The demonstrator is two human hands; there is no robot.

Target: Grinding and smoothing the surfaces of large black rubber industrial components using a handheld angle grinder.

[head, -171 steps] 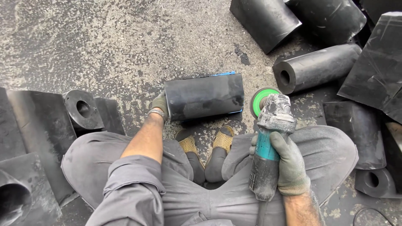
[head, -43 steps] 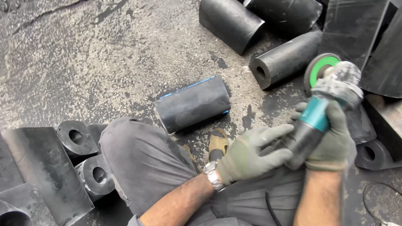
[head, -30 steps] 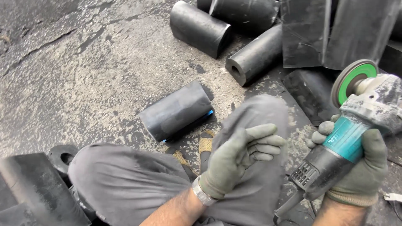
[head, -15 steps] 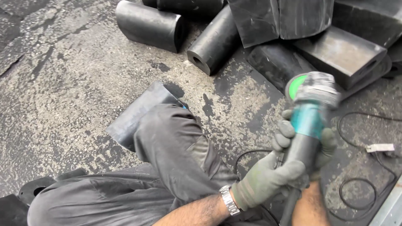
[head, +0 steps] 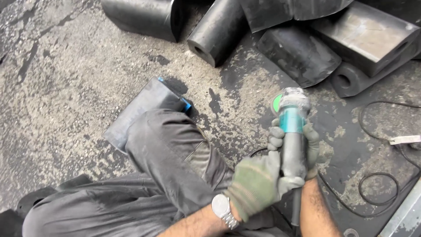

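Both gloved hands clasp the teal-banded grey angle grinder (head: 291,131): the left hand (head: 256,186) wraps its rear end, the right hand (head: 294,140) closes around its middle. Its green-disc head points down toward the gritty concrete floor (head: 66,87), just right of the raised grey-trousered knee (head: 171,145). A black rubber cylinder (head: 140,109) lies partly under that knee; more black rubber blocks (head: 298,52) are piled beyond.

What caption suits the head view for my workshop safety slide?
Both gloved hands, left and right, grip an angle grinder beside a black cylinder.
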